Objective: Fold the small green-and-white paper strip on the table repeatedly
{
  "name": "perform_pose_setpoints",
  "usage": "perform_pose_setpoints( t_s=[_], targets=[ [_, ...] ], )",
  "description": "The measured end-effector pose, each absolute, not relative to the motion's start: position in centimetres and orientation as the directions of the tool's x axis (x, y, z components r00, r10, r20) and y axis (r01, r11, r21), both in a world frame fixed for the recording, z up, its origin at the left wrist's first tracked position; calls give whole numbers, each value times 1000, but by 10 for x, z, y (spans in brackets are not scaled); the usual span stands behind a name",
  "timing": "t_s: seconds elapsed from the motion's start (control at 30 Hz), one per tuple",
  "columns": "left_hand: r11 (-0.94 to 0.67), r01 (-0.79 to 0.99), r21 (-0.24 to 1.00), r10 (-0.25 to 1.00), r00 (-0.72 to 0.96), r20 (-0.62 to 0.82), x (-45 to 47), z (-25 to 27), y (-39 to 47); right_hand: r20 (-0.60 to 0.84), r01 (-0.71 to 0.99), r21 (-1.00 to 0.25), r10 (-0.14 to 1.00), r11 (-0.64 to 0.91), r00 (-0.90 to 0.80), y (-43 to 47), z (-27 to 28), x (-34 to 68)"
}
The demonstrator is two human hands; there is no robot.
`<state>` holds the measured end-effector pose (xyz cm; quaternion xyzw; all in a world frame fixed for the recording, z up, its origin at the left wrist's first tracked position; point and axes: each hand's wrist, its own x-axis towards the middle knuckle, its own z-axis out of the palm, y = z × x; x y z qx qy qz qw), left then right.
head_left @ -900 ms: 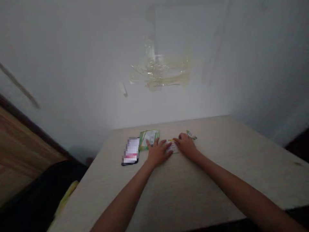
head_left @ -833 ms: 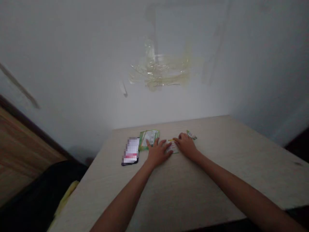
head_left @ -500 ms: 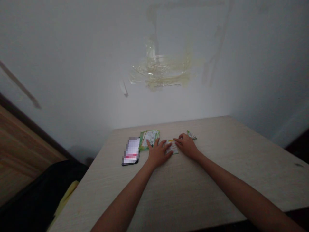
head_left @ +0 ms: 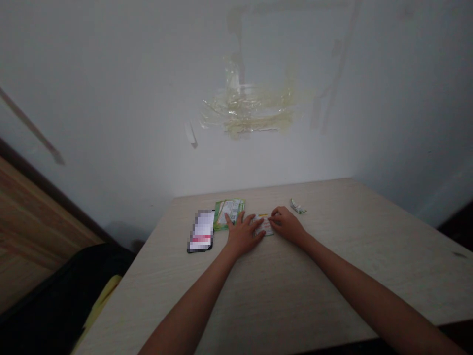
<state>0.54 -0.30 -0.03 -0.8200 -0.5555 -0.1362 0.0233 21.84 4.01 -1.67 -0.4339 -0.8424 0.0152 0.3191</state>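
Observation:
My left hand [head_left: 242, 235] lies flat with its fingers spread. Its right-side fingers rest on a small white printed card [head_left: 266, 229] with a yellow strip along its top, while the fingers farther left reach over a green-and-white printed packet [head_left: 219, 220]. At the card's right edge is my right hand [head_left: 288, 224], its fingers bent and drawn together; whatever may be between the fingertips is too small to make out. Just beyond the right hand, a narrow crumpled green-and-white wrapper piece [head_left: 297, 207] rests on the table.
A phone [head_left: 201, 230] with a blurred screen lies left of the packet. The pale wooden table [head_left: 332, 212] meets a grey wall [head_left: 129, 98] carrying peeling clear tape [head_left: 251, 108]. Dark and yellow cloth [head_left: 101, 301] hangs beside the table's left edge.
My right hand has shifted slightly right and its fingers have drawn in from the yellow strip. The wrapper piece beyond it now looks narrower and more curled. My left hand stays put.

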Motion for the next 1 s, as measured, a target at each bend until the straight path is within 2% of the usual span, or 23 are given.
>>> perform_pose_setpoints(
  t_s=[0.37,1.0],
  targets=[
    [-372,920,121,905,331,268,6,-2,-3,541,671,-261,681,694,-494,36,-12,221],
    [-372,919,130,908,331,257,5,0,-4,483,526,-328,618,785,-620,30,-8,236]
  ],
)
